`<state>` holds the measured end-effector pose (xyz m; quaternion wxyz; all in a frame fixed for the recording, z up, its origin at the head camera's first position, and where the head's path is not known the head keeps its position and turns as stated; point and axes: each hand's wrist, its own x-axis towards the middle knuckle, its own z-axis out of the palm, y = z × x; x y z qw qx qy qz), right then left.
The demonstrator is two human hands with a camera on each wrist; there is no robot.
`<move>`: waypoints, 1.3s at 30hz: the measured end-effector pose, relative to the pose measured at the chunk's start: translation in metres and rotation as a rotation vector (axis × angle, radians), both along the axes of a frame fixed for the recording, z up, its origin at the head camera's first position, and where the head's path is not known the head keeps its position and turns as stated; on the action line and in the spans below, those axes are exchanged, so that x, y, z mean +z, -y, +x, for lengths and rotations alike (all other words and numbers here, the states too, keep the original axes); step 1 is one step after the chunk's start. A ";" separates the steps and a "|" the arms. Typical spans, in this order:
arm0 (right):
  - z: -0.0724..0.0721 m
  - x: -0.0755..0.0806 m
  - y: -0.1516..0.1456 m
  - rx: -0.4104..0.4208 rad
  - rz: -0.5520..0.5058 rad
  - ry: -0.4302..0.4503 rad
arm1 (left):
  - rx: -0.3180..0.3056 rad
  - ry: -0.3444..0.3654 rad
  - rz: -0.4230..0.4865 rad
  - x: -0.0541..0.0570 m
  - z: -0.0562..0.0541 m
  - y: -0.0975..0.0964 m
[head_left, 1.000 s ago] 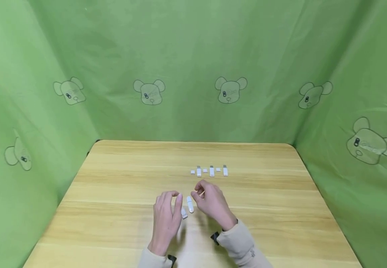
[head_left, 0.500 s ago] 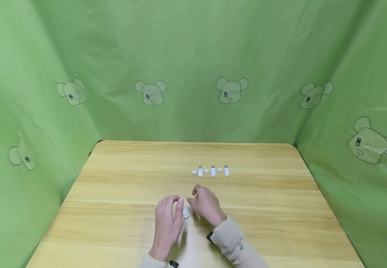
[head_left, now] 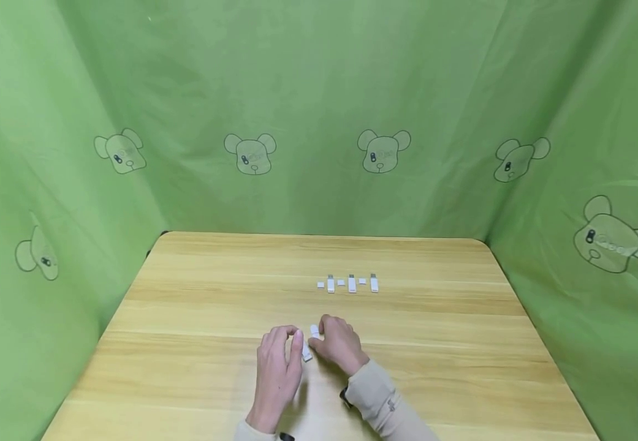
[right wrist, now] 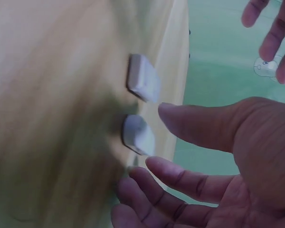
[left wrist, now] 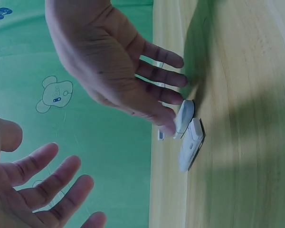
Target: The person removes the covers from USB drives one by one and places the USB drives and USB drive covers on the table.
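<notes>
The fingers (right wrist: 183, 180) of the right hand (head_left: 339, 346) are standing apart from its thumb, and a rounded white stick (head_left: 314, 331) is lying between them; whether they are touching it, I cannot tell. The left hand (head_left: 278, 372) is resting its fingers apart near a squarer white stick (head_left: 307, 353), which is lying just beside the rounded one. Farther out on the wood-grained counter (head_left: 214, 294), three white USB sticks (head_left: 331, 285) are alternating with three small white pieces (head_left: 320, 285). Beyond, a green curtain (head_left: 307, 79) is hanging.
</notes>
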<state>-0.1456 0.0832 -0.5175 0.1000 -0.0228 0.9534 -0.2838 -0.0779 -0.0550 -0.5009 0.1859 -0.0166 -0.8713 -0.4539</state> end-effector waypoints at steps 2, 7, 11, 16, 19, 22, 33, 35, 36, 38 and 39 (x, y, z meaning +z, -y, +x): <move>0.001 -0.002 0.000 -0.004 0.006 0.008 | 0.000 0.002 0.001 0.000 0.000 0.000; 0.000 -0.004 0.000 -0.004 0.021 0.014 | -0.008 0.006 0.011 0.001 0.002 -0.001; 0.000 -0.004 0.000 -0.009 0.012 0.011 | -0.004 0.006 0.007 0.000 0.002 -0.002; 0.002 -0.006 -0.001 -0.033 0.008 0.023 | -0.007 0.005 0.006 -0.001 0.002 -0.003; 0.002 -0.008 -0.001 -0.041 0.015 0.028 | -0.004 -0.001 0.007 -0.001 0.002 -0.003; 0.002 -0.008 -0.001 -0.044 0.016 0.033 | 0.000 -0.008 0.004 0.000 0.002 -0.003; 0.002 -0.009 -0.003 -0.015 -0.046 0.034 | -0.012 0.011 0.003 0.000 0.003 -0.006; 0.003 -0.008 -0.004 -0.020 -0.059 0.037 | -0.017 0.017 0.007 0.000 0.002 -0.006; 0.003 -0.007 -0.004 -0.025 -0.063 0.040 | -0.018 0.021 0.009 -0.001 0.002 -0.006; 0.003 -0.004 -0.006 -0.041 -0.081 0.046 | -0.016 0.024 0.010 -0.002 0.002 -0.006; 0.003 -0.002 -0.006 -0.047 -0.091 0.046 | -0.014 0.024 0.009 -0.002 0.002 -0.006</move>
